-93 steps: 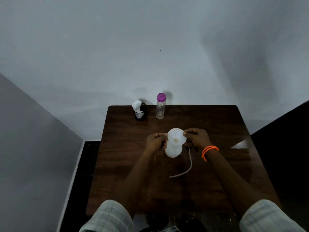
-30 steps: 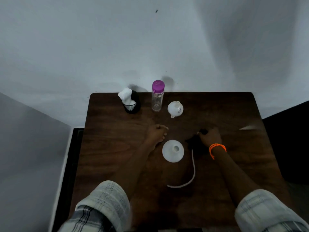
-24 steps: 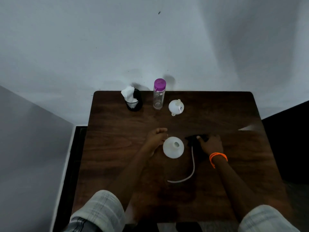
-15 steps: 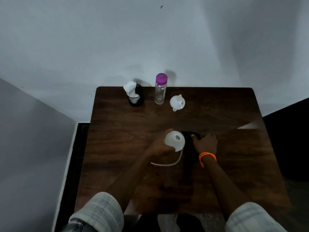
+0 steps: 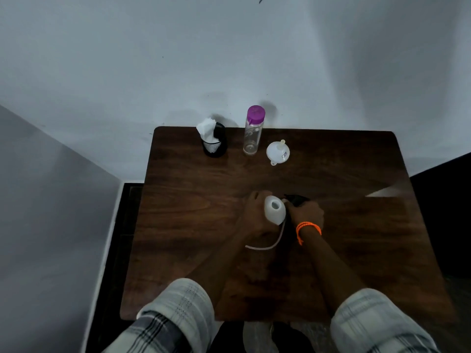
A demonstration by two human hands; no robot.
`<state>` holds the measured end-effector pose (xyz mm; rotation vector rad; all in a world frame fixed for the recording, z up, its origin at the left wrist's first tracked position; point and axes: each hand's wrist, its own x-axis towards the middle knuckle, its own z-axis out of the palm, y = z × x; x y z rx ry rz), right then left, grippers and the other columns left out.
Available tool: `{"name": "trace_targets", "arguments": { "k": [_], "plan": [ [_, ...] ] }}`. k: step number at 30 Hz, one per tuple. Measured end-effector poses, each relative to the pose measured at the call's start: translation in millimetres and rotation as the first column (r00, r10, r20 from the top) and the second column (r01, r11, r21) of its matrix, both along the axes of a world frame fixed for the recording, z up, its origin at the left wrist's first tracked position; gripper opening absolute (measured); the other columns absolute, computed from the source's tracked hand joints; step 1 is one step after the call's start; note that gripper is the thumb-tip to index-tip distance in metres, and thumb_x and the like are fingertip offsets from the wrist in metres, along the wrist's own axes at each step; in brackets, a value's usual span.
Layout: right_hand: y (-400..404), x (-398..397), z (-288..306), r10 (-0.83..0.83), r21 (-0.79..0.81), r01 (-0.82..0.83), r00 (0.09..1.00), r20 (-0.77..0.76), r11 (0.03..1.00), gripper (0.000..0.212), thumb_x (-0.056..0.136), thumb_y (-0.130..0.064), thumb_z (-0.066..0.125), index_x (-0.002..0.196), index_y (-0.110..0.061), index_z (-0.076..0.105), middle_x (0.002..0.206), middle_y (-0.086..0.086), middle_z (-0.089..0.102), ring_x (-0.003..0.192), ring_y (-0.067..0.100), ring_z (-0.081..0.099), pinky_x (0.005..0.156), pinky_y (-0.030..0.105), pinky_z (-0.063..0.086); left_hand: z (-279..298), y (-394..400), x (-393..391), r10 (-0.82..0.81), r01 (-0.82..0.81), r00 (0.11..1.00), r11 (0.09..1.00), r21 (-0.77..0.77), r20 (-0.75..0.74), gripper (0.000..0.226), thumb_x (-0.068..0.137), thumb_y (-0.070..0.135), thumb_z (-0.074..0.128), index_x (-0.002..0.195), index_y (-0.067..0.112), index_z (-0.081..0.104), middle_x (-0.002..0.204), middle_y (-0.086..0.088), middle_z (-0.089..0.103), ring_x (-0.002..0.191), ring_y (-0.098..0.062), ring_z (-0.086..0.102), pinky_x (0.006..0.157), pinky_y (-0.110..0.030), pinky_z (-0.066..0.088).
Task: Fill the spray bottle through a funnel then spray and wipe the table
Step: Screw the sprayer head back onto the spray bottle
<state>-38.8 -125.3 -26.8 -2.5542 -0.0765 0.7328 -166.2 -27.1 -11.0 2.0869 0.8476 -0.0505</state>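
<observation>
Funnel, small white plastic (image 5: 278, 152), now lying near the clear purple-capped bottle (image 5: 253, 131), off the spray bottle | left hand (image 5: 257, 215) gripping and tilting round white spray bottle (image 5: 274, 209) | right hand (image 5: 305, 212) clutching black trigger head (image 5: 295, 200), bringing dip tube (image 5: 270, 244) closer | filling seemingly done, capping looking next.

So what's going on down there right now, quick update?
Left hand holds the white bottle, neck open. Right hand holds the black spray head, tube trailing on the table. Funnel set aside; nothing blocking.
</observation>
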Motion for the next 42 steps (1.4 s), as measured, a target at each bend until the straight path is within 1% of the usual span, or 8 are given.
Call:
{"name": "trace_targets", "arguments": {
  "k": [4, 8, 13, 16, 21, 26, 38, 42],
  "plan": [
    [4, 8, 2, 0.074, -0.021, -0.074, 0.997, 0.029, 0.997, 0.059, 0.070, -0.054, 0.082, 0.110, -0.011, 0.075, 0.111, 0.017, 0.073, 0.103, 0.037, 0.069, 0.083, 0.041, 0.058, -9, 5, -22, 0.103, -0.105, 0.986, 0.994, 0.014, 0.129, 0.086, 0.046, 0.032, 0.094, 0.121, 0.019, 0.054, 0.118, 0.006, 0.049, 0.100, -0.008, 0.051, 0.083, -0.028, 0.044],
    [6, 24, 17, -0.007, 0.084, 0.009, 1.000, -0.022, 0.996, 0.041, 0.074, -0.041, 0.083, 0.090, -0.004, 0.075, 0.086, 0.013, 0.071, 0.088, 0.031, 0.069, 0.080, 0.037, 0.056, -9, 17, -40, 0.134, -0.132, 0.980, 0.991, -0.021, 0.146, 0.094, 0.043, 0.028, 0.098, 0.124, 0.015, 0.053, 0.121, 0.002, 0.047, 0.108, -0.016, 0.052, 0.088, -0.034, 0.048],
    [0, 48, 64, -0.097, 0.303, 0.101, 0.995, -0.029, 0.948, 0.033, 0.073, -0.040, 0.078, 0.089, -0.011, 0.078, 0.092, 0.017, 0.075, 0.094, 0.035, 0.070, 0.082, 0.039, 0.055, 9, 21, -63, 0.180, -0.174, 0.978, 0.983, -0.063, 0.111, 0.094, 0.047, 0.031, 0.094, 0.128, 0.031, 0.047, 0.128, 0.005, 0.037, 0.113, -0.012, 0.047, 0.087, -0.029, 0.049],
    [-7, 55, 102, -0.148, 0.617, 0.235, 0.971, -0.189, 0.751, 0.008, 0.081, -0.016, 0.071, 0.078, -0.009, 0.071, 0.079, 0.016, 0.071, 0.079, 0.035, 0.072, 0.073, 0.047, 0.061, 21, 23, -72, 0.194, -0.190, 0.975, 0.981, -0.046, 0.110, 0.088, 0.052, 0.030, 0.093, 0.128, 0.031, 0.048, 0.126, 0.003, 0.037, 0.107, -0.009, 0.046, 0.079, -0.020, 0.040],
    [-17, 51, 172, -0.060, 0.899, 0.255, 0.966, -0.250, 0.355, 0.016, 0.094, 0.004, 0.053, 0.094, -0.007, 0.066, 0.088, 0.014, 0.071, 0.085, 0.029, 0.074, 0.083, 0.039, 0.062, 39, 20, -77, 0.205, -0.205, 0.972, 0.979, -0.012, 0.113, 0.090, 0.052, 0.034, 0.095, 0.130, 0.030, 0.049, 0.125, 0.002, 0.035, 0.109, -0.013, 0.048, 0.085, -0.029, 0.045],
    [-20, 41, 219, -0.021, 0.975, 0.100, 0.995, -0.098, 0.197, 0.015, 0.088, -0.001, 0.066, 0.102, -0.007, 0.066, 0.098, 0.015, 0.070, 0.092, 0.032, 0.071, 0.089, 0.040, 0.059, 54, 16, -76, 0.223, -0.226, 0.968, 0.974, 0.016, 0.116, 0.092, 0.046, 0.045, 0.092, 0.127, 0.036, 0.049, 0.120, 0.006, 0.034, 0.105, -0.015, 0.052, 0.087, -0.032, 0.050],
    [2, 11, 273, 0.028, 0.820, -0.403, 0.903, 0.429, 0.406, 0.025, 0.080, -0.002, 0.077, 0.103, -0.004, 0.069, 0.096, 0.013, 0.075, 0.093, 0.032, 0.073, 0.090, 0.053, 0.058, 81, 7, -78, 0.241, -0.254, 0.961, 0.963, 0.092, 0.137, 0.094, 0.041, 0.051, 0.088, 0.126, 0.035, 0.051, 0.117, 0.005, 0.035, 0.106, -0.017, 0.050, 0.090, -0.041, 0.054],
    [4, 1, 282, 0.071, 0.756, -0.507, 0.846, 0.528, 0.415, 0.023, 0.082, -0.004, 0.077, 0.103, -0.008, 0.068, 0.095, 0.009, 0.075, 0.091, 0.023, 0.074, 0.088, 0.041, 0.059, 83, 3, -79, 0.260, -0.273, 0.957, 0.957, 0.098, 0.128, 0.096, 0.041, 0.052, 0.088, 0.127, 0.034, 0.051, 0.116, 0.005, 0.034, 0.108, -0.019, 0.051, 0.092, -0.043, 0.054]
  ]
}}
